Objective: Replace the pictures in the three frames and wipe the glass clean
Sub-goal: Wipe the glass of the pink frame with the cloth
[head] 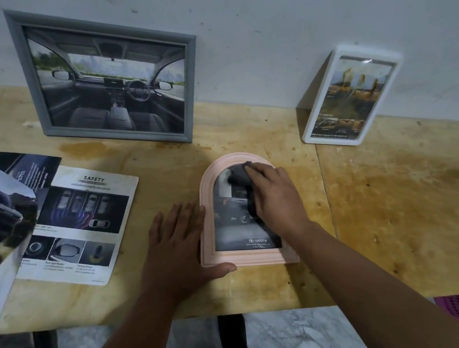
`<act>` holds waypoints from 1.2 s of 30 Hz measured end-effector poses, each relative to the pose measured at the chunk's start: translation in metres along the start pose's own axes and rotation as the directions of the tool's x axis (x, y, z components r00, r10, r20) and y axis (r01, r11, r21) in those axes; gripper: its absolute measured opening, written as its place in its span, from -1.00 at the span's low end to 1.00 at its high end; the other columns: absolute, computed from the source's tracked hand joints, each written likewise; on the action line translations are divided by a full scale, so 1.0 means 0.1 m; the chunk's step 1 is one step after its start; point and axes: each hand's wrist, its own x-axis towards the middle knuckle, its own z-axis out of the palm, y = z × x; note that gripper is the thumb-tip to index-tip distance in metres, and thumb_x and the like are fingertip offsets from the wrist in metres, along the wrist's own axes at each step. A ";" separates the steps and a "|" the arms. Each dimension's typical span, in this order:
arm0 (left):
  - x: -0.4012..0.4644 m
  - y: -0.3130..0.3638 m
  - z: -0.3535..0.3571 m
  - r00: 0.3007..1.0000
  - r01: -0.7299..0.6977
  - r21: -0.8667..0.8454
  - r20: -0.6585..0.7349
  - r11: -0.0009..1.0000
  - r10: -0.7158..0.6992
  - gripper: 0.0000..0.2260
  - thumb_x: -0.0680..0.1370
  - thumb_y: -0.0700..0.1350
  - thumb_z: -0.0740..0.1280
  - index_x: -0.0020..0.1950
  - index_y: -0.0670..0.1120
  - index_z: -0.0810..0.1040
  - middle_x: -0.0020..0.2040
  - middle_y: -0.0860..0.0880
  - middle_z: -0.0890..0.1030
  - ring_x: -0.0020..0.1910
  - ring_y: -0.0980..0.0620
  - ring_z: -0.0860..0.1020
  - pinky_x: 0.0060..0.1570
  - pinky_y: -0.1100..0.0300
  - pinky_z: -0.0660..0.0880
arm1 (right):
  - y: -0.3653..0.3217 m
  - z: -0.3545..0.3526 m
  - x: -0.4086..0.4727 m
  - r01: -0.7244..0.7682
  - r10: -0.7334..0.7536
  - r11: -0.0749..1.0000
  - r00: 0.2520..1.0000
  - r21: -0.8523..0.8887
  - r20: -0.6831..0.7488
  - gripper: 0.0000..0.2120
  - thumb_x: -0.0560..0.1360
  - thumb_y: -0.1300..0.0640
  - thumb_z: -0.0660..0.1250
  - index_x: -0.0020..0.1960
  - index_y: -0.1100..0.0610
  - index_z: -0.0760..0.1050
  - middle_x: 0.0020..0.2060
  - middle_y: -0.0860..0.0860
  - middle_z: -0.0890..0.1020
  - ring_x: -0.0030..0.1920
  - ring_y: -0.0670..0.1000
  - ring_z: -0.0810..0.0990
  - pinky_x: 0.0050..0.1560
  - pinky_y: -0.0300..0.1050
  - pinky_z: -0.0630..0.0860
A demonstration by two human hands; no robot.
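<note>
A stained, pale wooden table (405, 191) fills the middle band of the frame against a grey-white wall. In the upper left a rectangular grey frame (104, 76) stands leaning on the wall, long axis sideways, showing a car-interior picture. At the left edge lie glossy printed brochure sheets (80, 224), flat paper with car images. In the upper right a white frame (351, 97) with rounded corners leans on the wall, long axis upright and tilted rightward, its glass smeared. At centre lies the pink arched frame (224, 260) flat on the table, long axis running away from the person, arch end toward the wall, its moulded border ridged and matte; its picture shows a dark car. The left hand (179, 242) lies flat with straight fingers against the frame's left border, thumb along its lower edge. The right hand (277, 196) presses a dark crumpled cloth (238, 178) onto the glass near the arch, fingers curled over the cloth.
</note>
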 end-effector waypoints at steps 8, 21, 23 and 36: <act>0.00 -0.01 0.02 1.000 -0.004 0.016 0.007 1.000 0.004 0.14 0.32 0.70 0.05 0.66 -0.07 0.17 0.66 -0.11 0.19 0.66 -0.15 0.09 0.59 -0.26 0.01 | -0.07 0.22 -0.20 0.151 -0.157 0.985 0.986 0.084 0.062 -0.52 0.52 0.29 0.29 0.44 0.16 0.49 0.36 0.12 0.54 0.18 0.24 0.51 0.19 0.15 0.51; 0.00 -0.02 0.01 1.000 -0.006 0.003 0.013 1.000 0.006 0.15 0.32 0.70 0.06 0.67 -0.07 0.16 0.67 -0.11 0.17 0.66 -0.13 0.06 0.58 -0.27 0.02 | 0.00 0.12 -0.05 0.062 -0.063 0.998 0.994 0.011 0.085 -0.50 0.57 0.09 0.20 0.51 0.07 0.41 0.38 0.09 0.49 0.17 0.21 0.50 0.09 0.14 0.53; -0.01 -0.01 0.00 1.000 -0.002 -0.001 0.023 1.000 0.002 0.15 0.32 0.70 0.06 0.67 -0.07 0.14 0.67 -0.11 0.16 0.67 -0.13 0.05 0.59 -0.27 0.02 | -0.11 0.14 -0.18 0.121 -0.120 0.993 0.985 0.003 0.126 -0.49 0.55 0.11 0.21 0.50 0.08 0.41 0.37 0.11 0.49 0.17 0.22 0.50 0.09 0.16 0.53; 0.00 0.02 -0.03 0.997 -0.028 -0.020 -0.068 0.999 0.027 0.08 0.37 0.65 0.17 0.60 -0.14 0.32 0.61 -0.16 0.30 0.62 -0.19 0.20 0.52 -0.35 0.16 | 0.01 0.00 0.20 0.073 -0.084 0.994 0.988 0.084 0.132 -0.52 0.53 0.10 0.30 0.45 0.13 0.49 0.29 0.15 0.53 0.16 0.24 0.49 0.10 0.17 0.55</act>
